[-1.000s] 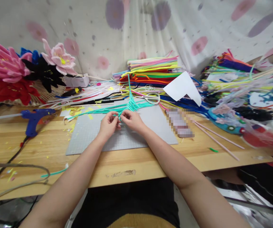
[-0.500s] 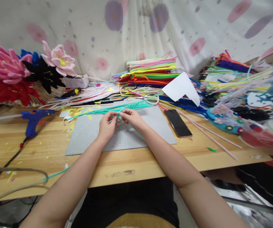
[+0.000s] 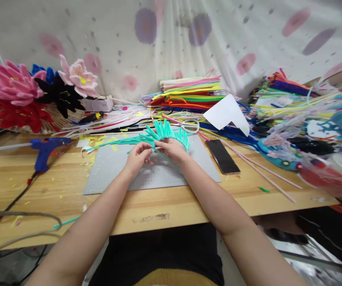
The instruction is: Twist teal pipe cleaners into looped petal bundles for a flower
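Above the grey cutting mat (image 3: 159, 174) I hold a fan of turquoise pipe cleaners (image 3: 164, 129), its looped tips spread upward and to the right. My left hand (image 3: 139, 157) pinches the fan's left end near the base, thumb and fingers together. My right hand (image 3: 171, 150) is closed round its lower edge and covers part of it. A loose turquoise strand runs down beneath my right hand. Longer turquoise pipe cleaners (image 3: 114, 141) stretch left over the mat's far edge. Scissors with a pale handle (image 3: 191, 126) lie just behind the fan.
A blue glue gun (image 3: 44, 153) with its cord lies at left, below fuzzy flowers (image 3: 12, 85). A black phone (image 3: 223, 156) rests on the mat's right edge. Stacked coloured pipe cleaners (image 3: 191, 93), a cut white sheet (image 3: 227, 115) and yellow scraps (image 3: 96, 142) lie around the mat.
The turquoise bundle has been turned up from lying nearly flat, and its loops now fan out above my hands. My hands remain close together at its base.
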The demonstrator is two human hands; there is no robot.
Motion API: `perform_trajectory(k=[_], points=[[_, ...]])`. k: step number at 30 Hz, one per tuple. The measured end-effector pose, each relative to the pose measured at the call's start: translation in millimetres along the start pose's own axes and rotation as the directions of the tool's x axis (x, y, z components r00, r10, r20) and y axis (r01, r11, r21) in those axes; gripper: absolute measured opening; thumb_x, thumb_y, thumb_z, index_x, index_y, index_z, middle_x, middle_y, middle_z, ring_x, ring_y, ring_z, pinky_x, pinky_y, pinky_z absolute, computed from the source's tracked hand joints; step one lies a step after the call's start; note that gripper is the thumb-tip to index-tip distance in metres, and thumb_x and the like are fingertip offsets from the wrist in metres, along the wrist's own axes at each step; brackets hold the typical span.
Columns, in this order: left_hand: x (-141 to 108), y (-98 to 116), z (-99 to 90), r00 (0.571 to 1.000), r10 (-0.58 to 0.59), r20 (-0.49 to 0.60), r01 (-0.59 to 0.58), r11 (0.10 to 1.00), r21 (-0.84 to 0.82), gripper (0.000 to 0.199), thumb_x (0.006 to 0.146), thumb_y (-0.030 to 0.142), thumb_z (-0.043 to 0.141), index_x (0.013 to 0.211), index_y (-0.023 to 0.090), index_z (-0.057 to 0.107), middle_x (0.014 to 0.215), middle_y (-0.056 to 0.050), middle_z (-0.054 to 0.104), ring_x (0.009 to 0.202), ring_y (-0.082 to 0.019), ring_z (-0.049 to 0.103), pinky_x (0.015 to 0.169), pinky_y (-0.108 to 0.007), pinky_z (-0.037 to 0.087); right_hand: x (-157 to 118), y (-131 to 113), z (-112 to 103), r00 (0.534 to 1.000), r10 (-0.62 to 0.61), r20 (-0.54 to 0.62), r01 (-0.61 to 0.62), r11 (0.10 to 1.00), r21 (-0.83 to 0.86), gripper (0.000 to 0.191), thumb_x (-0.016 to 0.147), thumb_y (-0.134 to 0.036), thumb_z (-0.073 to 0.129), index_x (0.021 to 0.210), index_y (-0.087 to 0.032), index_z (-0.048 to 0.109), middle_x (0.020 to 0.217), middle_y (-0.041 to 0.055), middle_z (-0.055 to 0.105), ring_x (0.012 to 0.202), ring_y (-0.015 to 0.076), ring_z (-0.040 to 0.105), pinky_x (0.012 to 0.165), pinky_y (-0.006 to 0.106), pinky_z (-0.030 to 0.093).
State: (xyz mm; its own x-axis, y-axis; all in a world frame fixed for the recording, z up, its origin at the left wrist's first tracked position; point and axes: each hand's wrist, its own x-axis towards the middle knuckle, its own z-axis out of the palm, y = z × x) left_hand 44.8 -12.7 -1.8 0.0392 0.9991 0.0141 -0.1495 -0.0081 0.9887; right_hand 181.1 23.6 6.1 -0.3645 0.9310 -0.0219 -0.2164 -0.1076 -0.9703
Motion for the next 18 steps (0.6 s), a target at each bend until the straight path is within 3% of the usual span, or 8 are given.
perform_trajectory(k=[3, 6, 9, 12, 14, 16, 18], points=[[2.7, -6.2, -0.6, 0.996, 0.085, -0.031, -0.078, 0.98, 0.183, 0.017, 0.067, 0.032, 0.061, 0.073, 0.018, 0.055, 0.058, 0.004, 0.052, 0.043, -0.008, 0.045, 0.044, -0.023, 0.044, -0.4, -5.6, 4.1, 0.992, -0.034, -0.121, -0.01, 0.94, -0.341, 0.015, 0.065, -0.026, 0.055, 0.056, -0.016, 0.05, 0.056, -0.0019, 0.052, 0.057, 0.0091, 0.048, 0.058, 0.022, 0.04], [4.0, -11.5, -0.7, 0.974, 0.217, -0.067, -0.174, 0.905, 0.389, 0.014, 0.073, 0.032, 0.056, 0.072, 0.018, 0.056, 0.06, 0.002, 0.054, 0.048, -0.009, 0.049, 0.048, -0.022, 0.041, 1.9, -14.2, 9.6, 0.99, -0.072, -0.119, -0.023, 0.76, -0.65, 0.012, 0.066, -0.022, 0.047, 0.056, -0.016, 0.048, 0.055, -0.0014, 0.051, 0.056, 0.0097, 0.044, 0.056, 0.023, 0.037], [4.7, -12.4, 0.0, 0.945, 0.305, -0.123, -0.213, 0.854, 0.475, 0.01, 0.073, 0.028, 0.055, 0.072, 0.019, 0.055, 0.067, 0.001, 0.056, 0.055, -0.009, 0.05, 0.05, -0.02, 0.04, 8.8, -26.0, 15.6, 0.995, -0.07, -0.076, -0.023, 0.57, -0.821, 0.009, 0.067, -0.021, 0.047, 0.061, -0.015, 0.051, 0.062, 0.0016, 0.056, 0.061, 0.0117, 0.046, 0.058, 0.024, 0.037], [7.1, -7.5, 0.4, 0.946, 0.249, -0.21, -0.175, 0.932, 0.317, 0.009, 0.07, 0.026, 0.056, 0.069, 0.018, 0.051, 0.067, 0.002, 0.054, 0.058, -0.009, 0.05, 0.052, -0.02, 0.042, 17.8, -42.0, 17.6, 0.999, 0.025, -0.048, -0.054, 0.484, -0.873, 0.01, 0.067, -0.023, 0.052, 0.065, -0.014, 0.054, 0.066, 0.003, 0.058, 0.062, 0.0122, 0.048, 0.059, 0.024, 0.038], [9.8, -2.0, -0.7, 0.961, 0.112, -0.251, -0.099, 0.993, 0.065, 0.011, 0.068, 0.025, 0.056, 0.067, 0.018, 0.047, 0.066, 0.003, 0.052, 0.059, -0.008, 0.052, 0.053, -0.02, 0.045, 23.5, -54.6, 14.3, 0.99, 0.106, 0.091, 0.022, 0.522, -0.853, 0.013, 0.066, -0.026, 0.058, 0.068, -0.013, 0.056, 0.068, 0.0013, 0.058, 0.064, 0.0113, 0.049, 0.06, 0.022, 0.039], [12.2, 3.4, -2.6, 0.972, -0.027, -0.234, -0.013, 0.986, -0.168, 0.014, 0.067, 0.024, 0.055, 0.067, 0.018, 0.043, 0.066, 0.004, 0.053, 0.06, -0.008, 0.054, 0.054, -0.021, 0.048, 29.0, -66.6, 8.1, 0.954, 0.124, 0.271, 0.162, 0.548, -0.82, 0.018, 0.063, -0.03, 0.065, 0.067, -0.014, 0.058, 0.066, -0.0006, 0.058, 0.066, 0.0109, 0.048, 0.062, 0.022, 0.038], [13.2, 6.8, -4.1, 0.977, -0.094, -0.19, 0.039, 0.961, -0.274, 0.016, 0.066, 0.023, 0.056, 0.068, 0.018, 0.041, 0.065, 0.004, 0.055, 0.06, -0.008, 0.056, 0.054, -0.022, 0.049, 34.6, -75.1, 1.9, 0.929, 0.12, 0.349, 0.232, 0.546, -0.805, 0.024, 0.061, -0.037, 0.067, 0.062, -0.014, 0.058, 0.06, -0.002, 0.054, 0.062, 0.0102, 0.046, 0.059, 0.022, 0.037]])
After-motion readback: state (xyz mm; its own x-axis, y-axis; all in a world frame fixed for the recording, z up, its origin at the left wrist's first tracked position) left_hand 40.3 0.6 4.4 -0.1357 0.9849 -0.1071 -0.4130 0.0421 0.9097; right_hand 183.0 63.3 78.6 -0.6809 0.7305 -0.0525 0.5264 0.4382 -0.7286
